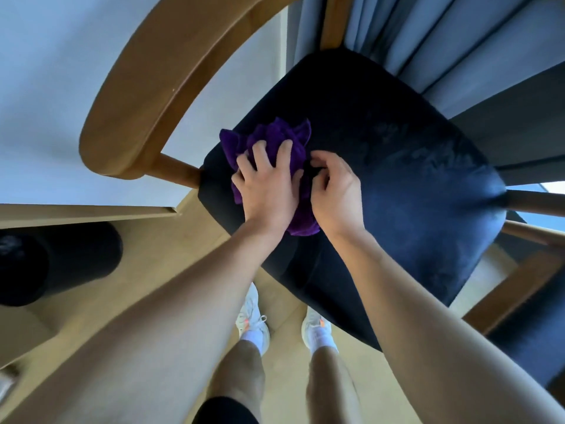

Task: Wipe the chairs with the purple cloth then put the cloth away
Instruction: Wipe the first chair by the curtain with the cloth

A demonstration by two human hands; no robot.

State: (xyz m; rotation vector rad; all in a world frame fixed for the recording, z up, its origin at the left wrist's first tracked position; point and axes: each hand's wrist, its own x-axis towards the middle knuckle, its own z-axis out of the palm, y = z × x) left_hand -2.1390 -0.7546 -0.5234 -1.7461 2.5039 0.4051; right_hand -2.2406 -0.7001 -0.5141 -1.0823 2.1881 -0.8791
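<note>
A crumpled purple cloth (269,139) lies on the dark blue padded seat (397,166) of a wooden chair, near the seat's left side. My left hand (266,185) lies on top of the cloth with fingers spread, pressing it onto the seat. Right beside it, my right hand (333,188) has its fingers curled into the cloth's right edge, pinching it. The chair's curved wooden backrest (159,84) arcs over the upper left. Both hands hide the cloth's middle.
A white wall (46,102) stands to the left, grey curtains (443,41) behind the chair. A second chair (519,301) with a blue seat is at the right. A black cylinder (61,264) lies on the wooden floor at left. My feet stand below the seat.
</note>
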